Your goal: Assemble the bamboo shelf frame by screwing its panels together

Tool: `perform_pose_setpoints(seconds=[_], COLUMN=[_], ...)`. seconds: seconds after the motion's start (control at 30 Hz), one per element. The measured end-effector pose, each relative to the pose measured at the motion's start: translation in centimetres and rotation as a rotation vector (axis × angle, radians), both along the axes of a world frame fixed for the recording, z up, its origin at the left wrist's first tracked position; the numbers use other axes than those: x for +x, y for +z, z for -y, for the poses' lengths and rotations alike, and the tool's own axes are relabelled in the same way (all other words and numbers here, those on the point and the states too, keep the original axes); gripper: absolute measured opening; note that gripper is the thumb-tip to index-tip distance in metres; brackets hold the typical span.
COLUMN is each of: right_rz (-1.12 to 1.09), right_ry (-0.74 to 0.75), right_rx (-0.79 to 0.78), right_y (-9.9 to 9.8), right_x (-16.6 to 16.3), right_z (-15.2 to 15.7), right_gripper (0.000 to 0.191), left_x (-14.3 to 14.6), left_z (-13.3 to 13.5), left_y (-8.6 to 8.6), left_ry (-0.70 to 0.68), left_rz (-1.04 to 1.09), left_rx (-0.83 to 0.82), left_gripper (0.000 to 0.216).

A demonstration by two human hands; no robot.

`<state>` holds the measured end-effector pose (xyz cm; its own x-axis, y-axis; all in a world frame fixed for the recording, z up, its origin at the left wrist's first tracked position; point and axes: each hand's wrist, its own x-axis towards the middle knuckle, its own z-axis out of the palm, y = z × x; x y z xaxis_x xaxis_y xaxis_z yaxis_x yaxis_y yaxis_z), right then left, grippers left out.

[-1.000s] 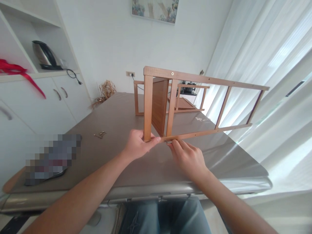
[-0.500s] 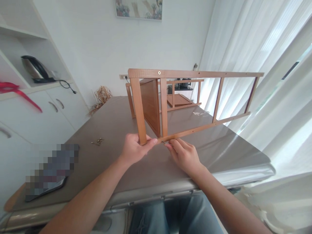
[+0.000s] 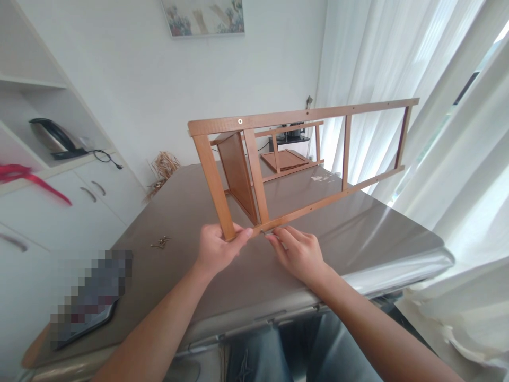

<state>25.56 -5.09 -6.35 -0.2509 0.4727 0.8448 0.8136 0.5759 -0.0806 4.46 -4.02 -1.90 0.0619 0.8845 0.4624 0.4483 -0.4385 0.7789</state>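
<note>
my left hand (image 3: 217,249) hides the near corner of the wooden frame (image 3: 217,180), down on the table (image 3: 358,233). whether my right hand (image 3: 298,254) pinches anything beside it is too small to tell. at the table's near left, a pixelated patch (image 3: 93,292) masks something dark; the metal bits (image 3: 161,243) beyond it are unclear.

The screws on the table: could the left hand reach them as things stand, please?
Probably yes: the screws lie just left of the left hand with only bare table between. That hand grips the corner of the frame, though, so it would have to let go.
</note>
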Motion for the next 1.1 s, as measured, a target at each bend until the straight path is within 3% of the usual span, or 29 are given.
perform_pose_setpoints(seconds=[0.33,0.5,0.6,0.7,0.8,1.1], right_rz=[-0.026,-0.039,-0.045,-0.045,-0.046,-0.045], right_ry=[0.001,-0.006,-0.011,-0.006,-0.003,-0.016], right_rx=[0.024,0.021,0.018,0.019,0.02,0.025], right_y=[0.2,0.2,0.1,0.0,0.1,0.2], right_x=[0.2,0.0,0.0,0.0,0.0,-0.1], right_z=[0.1,0.2,0.1,0.0,-0.1,0.1], right_gripper=[0.022,0.027,0.027,0.026,0.026,0.027], left_x=[-0.2,-0.2,-0.4,-0.6,-0.7,-0.8], left_z=[0.0,-0.1,-0.3,-0.6,-0.9,-0.8], left_y=[0.2,0.3,0.2,0.1,-0.2,-0.3], left_ry=[0.032,0.01,-0.071,-0.246,-0.378,-0.287], left_rz=[-0.152,-0.13,-0.034,0.01,-0.012,-0.14], left_rx=[0.135,0.111,-0.022,-0.203,-0.264,-0.109], left_gripper=[0.029,0.029,0.029,0.032,0.038,0.056])
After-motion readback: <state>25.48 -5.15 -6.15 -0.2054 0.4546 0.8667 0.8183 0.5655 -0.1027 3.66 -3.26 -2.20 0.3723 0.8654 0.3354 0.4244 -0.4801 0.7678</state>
